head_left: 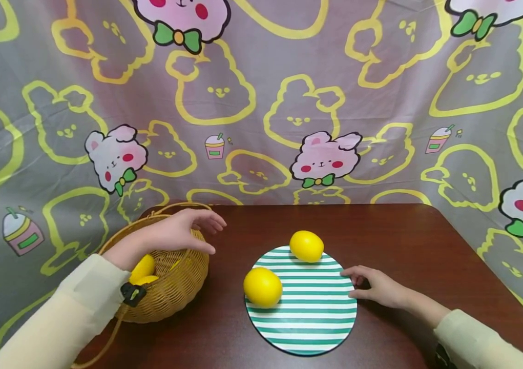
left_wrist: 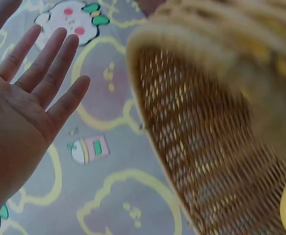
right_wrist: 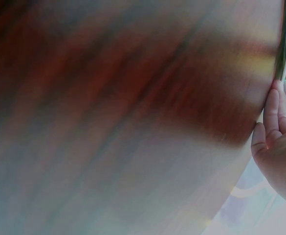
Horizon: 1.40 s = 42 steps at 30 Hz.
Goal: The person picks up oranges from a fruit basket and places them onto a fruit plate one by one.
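Note:
My left hand [head_left: 175, 233] is raised over the far side of a wicker basket [head_left: 180, 289], its fingers spread and nothing in them. In the left wrist view the bare palm [left_wrist: 15, 122] faces the camera beside the basket's woven wall [left_wrist: 191, 137]. Yellow lemons [head_left: 143, 266] lie inside the basket, partly covered by my forearm. On the table, a round green-and-white striped plate [head_left: 312, 318] carries one lemon [head_left: 263, 287] at its left and another lemon [head_left: 306, 246] at its far edge. My right hand [head_left: 381, 288] has its relaxed fingertips right at the plate's right rim.
The dark brown wooden table [head_left: 399, 236] ends at a straight back edge. Behind it hangs a grey curtain [head_left: 252, 61] with cartoon bears and rabbits. A thin wicker handle [head_left: 104, 344] hangs down at the basket's near side.

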Each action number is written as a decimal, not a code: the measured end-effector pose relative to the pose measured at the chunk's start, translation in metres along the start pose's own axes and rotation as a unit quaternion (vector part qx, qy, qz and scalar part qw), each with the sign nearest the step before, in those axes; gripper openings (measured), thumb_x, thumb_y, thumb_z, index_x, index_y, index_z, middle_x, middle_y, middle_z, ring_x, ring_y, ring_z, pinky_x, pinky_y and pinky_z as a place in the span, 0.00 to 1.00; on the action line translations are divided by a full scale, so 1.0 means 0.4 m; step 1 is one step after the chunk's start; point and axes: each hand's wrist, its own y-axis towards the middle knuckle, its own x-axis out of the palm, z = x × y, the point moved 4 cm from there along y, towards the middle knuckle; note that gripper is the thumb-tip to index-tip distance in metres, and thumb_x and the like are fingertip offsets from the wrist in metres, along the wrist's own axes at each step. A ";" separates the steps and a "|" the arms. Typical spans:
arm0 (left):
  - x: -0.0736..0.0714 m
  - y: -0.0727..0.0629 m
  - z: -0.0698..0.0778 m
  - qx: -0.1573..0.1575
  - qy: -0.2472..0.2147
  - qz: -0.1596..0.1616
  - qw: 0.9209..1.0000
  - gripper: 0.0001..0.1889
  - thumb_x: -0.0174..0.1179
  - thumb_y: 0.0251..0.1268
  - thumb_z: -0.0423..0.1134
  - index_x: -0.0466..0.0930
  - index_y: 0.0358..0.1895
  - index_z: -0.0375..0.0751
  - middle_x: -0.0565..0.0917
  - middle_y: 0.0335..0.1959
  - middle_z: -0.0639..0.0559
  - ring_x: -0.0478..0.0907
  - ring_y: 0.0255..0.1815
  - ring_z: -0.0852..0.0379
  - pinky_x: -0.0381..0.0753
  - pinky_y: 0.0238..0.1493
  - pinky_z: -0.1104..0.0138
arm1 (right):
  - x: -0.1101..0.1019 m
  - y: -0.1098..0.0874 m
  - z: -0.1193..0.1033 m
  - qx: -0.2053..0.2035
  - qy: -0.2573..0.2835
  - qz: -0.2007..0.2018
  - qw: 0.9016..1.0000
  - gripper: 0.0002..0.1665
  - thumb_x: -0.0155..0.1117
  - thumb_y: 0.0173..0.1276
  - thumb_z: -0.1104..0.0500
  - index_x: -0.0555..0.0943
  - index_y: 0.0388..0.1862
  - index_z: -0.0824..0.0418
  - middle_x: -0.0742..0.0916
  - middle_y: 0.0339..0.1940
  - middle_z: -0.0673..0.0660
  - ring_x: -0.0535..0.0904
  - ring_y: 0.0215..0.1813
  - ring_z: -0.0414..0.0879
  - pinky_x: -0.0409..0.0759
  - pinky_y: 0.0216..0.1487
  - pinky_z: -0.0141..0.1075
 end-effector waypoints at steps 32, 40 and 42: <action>-0.101 -0.140 -0.184 -0.064 0.007 0.034 0.997 0.27 0.73 0.54 0.45 0.77 0.56 0.37 0.81 0.51 0.47 0.76 0.54 0.45 0.74 0.55 0.51 | -0.004 0.004 0.001 0.014 -0.008 0.003 1.000 0.29 0.70 0.64 0.53 0.75 0.61 0.62 0.77 0.37 0.48 0.72 0.40 0.43 0.73 0.41 0.31; -0.072 -0.131 -0.252 -0.056 0.007 -0.006 0.998 0.31 0.73 0.54 0.44 0.75 0.59 0.34 0.80 0.54 0.44 0.75 0.57 0.42 0.68 0.59 0.44 | -0.001 0.004 0.008 0.020 -0.009 0.002 1.000 0.29 0.70 0.64 0.53 0.75 0.61 0.62 0.77 0.37 0.48 0.72 0.41 0.42 0.73 0.41 0.31; -0.064 -0.126 -0.261 -0.048 0.003 -0.010 0.999 0.31 0.73 0.54 0.43 0.75 0.59 0.33 0.80 0.54 0.43 0.75 0.56 0.41 0.68 0.59 0.44 | -0.001 0.005 0.009 0.020 -0.009 0.002 1.000 0.29 0.70 0.64 0.53 0.75 0.61 0.61 0.77 0.37 0.48 0.72 0.41 0.42 0.73 0.41 0.31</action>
